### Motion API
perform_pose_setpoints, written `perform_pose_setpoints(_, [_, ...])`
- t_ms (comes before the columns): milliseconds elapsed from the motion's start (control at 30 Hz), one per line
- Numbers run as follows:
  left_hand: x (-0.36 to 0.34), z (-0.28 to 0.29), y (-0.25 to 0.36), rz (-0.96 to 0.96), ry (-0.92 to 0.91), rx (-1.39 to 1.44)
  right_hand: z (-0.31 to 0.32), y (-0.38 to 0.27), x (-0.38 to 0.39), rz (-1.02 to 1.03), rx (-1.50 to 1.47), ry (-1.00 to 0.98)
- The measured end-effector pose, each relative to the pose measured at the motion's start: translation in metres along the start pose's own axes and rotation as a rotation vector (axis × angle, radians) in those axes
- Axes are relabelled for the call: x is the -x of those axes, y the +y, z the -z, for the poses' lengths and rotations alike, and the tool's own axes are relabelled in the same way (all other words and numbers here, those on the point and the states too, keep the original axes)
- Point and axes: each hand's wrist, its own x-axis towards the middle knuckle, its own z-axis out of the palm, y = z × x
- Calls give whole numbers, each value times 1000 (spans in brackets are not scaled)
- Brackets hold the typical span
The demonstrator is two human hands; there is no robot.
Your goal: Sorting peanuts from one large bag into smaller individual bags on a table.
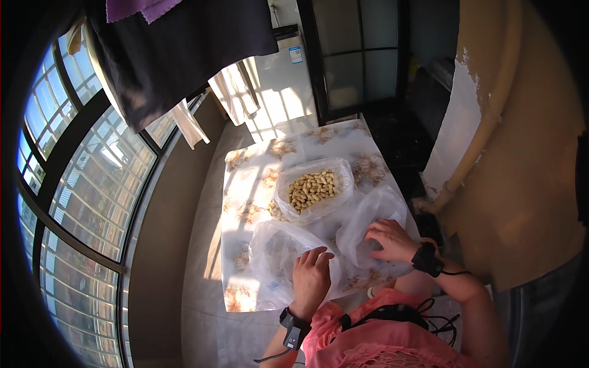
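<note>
On the table a clear plastic bag, spread open like a bowl [343,173], holds a heap of unshelled peanuts [313,190]. Two more thin clear bags lie nearer to me, the left bag [267,245] and the right bag [383,205]. Over the edge of the left bag, my left hand [311,276] is closed with its fingers curled; what they hold, if anything, is hidden. My right hand [392,239] reaches to the mouth of the right bag, fingers bent, with a gap between fingers and thumb. Nothing shows clearly in it.
The table [236,202] has a flowered cloth and sunlit stripes. A few pale pieces [276,211] lie left of the peanut bag. Windows [92,184] run along the left. Dark clothing [184,55] hangs overhead, and a white appliance [285,86] stands behind the table.
</note>
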Motion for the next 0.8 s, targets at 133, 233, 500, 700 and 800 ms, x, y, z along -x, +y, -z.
perform_pose_setpoints(133, [-23,-32,47,-238,-117,-35,-22,-2,-2,109,47,-62])
perform_pose_setpoints(233, [-17,-68,18,-165,-164,-334,-23,-8,-2,118,90,-101])
perform_pose_setpoints(500, [-37,-45,6,-51,-54,98,-10,8,17,47,51,-160])
perform_pose_setpoints(700, [-5,8,10,104,101,-39,25,-2,-8,-44,-44,-47])
perform_pose_setpoints(800, [22,6,-14,157,29,-165,41,-16,-27,-98,-124,50])
